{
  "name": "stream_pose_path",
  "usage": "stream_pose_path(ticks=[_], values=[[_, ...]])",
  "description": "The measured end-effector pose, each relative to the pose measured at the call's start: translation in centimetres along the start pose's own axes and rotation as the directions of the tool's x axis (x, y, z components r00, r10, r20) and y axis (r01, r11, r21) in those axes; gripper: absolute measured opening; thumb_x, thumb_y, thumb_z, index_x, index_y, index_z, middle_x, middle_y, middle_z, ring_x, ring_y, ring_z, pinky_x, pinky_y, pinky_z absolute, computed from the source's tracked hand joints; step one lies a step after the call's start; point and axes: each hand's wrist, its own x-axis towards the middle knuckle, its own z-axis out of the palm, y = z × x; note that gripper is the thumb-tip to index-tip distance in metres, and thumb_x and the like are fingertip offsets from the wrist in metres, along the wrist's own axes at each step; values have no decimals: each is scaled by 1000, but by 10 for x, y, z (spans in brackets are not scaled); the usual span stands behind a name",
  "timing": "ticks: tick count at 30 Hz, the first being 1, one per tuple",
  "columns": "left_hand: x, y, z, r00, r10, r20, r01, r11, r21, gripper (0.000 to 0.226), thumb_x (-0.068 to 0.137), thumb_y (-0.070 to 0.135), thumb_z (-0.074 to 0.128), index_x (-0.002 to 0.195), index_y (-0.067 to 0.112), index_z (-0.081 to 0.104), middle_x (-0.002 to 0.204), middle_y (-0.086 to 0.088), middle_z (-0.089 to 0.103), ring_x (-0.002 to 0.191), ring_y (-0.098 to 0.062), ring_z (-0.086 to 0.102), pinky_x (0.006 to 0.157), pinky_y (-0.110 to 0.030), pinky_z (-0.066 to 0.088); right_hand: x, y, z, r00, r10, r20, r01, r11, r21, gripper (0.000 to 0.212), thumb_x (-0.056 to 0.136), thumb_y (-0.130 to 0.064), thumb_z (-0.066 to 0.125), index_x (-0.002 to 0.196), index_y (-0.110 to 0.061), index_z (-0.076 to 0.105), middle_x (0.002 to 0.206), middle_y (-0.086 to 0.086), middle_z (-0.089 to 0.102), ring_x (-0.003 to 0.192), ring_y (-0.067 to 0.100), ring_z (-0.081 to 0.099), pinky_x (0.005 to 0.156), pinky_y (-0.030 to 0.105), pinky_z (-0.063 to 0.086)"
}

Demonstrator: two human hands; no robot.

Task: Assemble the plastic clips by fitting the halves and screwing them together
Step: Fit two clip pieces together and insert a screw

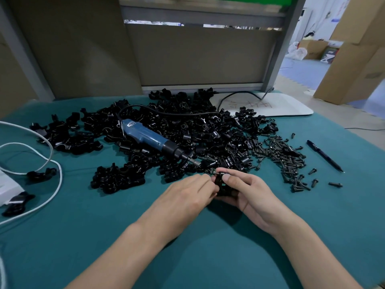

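Note:
A black plastic clip (224,185) sits between both hands, just above the green table cover. My right hand (248,192) grips it with thumb on top and fingers curled beneath. My left hand (187,195) pinches the clip's left side, where a small screw (214,174) sticks out at the top. Behind the hands lies a big heap of black clip halves (187,130). A blue electric screwdriver (154,139) rests on that heap, tip pointing toward the hands. Loose dark screws (285,157) are piled to the right.
A black pen (325,156) lies right of the screws. White cord (41,163) loops at the left edge near two stray clips (41,174). A white board (270,104) sits at the back right under the screwdriver's black cable. Grey partition panels stand behind the table.

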Motion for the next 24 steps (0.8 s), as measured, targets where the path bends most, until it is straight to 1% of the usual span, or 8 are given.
stream_pose_path(ticks=[4, 6, 8, 10, 13, 16, 20, 24], values=[[0, 0, -2, 999, 13, -50, -14, 1000, -13, 15, 101, 10, 54, 95, 3, 67, 91, -6, 64, 79, -23, 61, 68, -38, 53, 0, -1, -1, 1000, 16, 2, -16, 999, 41, 26, 85, -18, 70, 109, -12, 81, 114, 20, 76, 99, 26, 75, 81, 35, 62], [-1, 0, -2, 997, -20, -69, 15, 997, -71, 19, 101, 15, 51, 97, 5, 66, 92, -3, 63, 80, -19, 60, 69, -34, 52, 0, -1, -2, 1000, 5, -10, -4, 998, 63, 26, 86, -17, 69, 108, -8, 80, 113, 21, 75, 98, 27, 75, 80, 36, 62], [-5, -1, -1, 985, -158, -72, 139, 965, -220, 12, 100, 21, 55, 102, 12, 63, 95, 7, 59, 84, -10, 58, 71, -27, 50, 0, -4, -3, 999, -19, -31, 23, 995, 102, 29, 85, -15, 69, 109, -2, 78, 110, 22, 75, 95, 28, 76, 77, 36, 63], [-9, -4, 1, 942, -330, -63, 281, 876, -392, 5, 99, 25, 60, 103, 22, 60, 95, 17, 56, 91, -3, 57, 72, -14, 46, -1, -7, -4, 998, -41, -53, 48, 988, 145, 39, 84, -14, 69, 119, 3, 70, 109, 21, 75, 93, 28, 76, 75, 35, 63], [-9, -6, 3, 882, -466, -75, 362, 770, -525, 4, 97, 29, 64, 101, 29, 61, 97, 24, 59, 94, 4, 58, 73, -5, 40, -2, -11, -4, 996, -61, -71, 75, 976, 206, 46, 85, -14, 68, 126, 4, 61, 110, 21, 75, 94, 29, 76, 77, 36, 63], [-7, -6, 3, 873, -477, -104, 352, 763, -542, 5, 96, 31, 63, 101, 31, 62, 96, 25, 61, 93, 3, 59, 79, -6, 40, -3, -13, -4, 993, -83, -84, 101, 962, 253, 45, 86, -14, 66, 126, 5, 60, 109, 21, 74, 94, 29, 75, 79, 38, 64], [-7, -4, 3, 875, -471, -110, 341, 763, -550, 7, 95, 27, 65, 102, 28, 63, 97, 27, 59, 95, 4, 57, 71, -4, 39, -2, -14, -6, 991, -98, -95, 121, 951, 283, 43, 89, -14, 66, 125, 8, 59, 109, 21, 74, 94, 29, 75, 78, 37, 63], [-7, -2, 2, 878, -465, -111, 334, 763, -554, 10, 96, 25, 65, 103, 30, 61, 97, 28, 58, 96, 4, 57, 69, -4, 40, -2, -14, -10, 990, -98, -102, 125, 943, 307, 42, 88, -15, 68, 124, 6, 61, 112, 22, 74, 97, 31, 75, 79, 37, 63]])
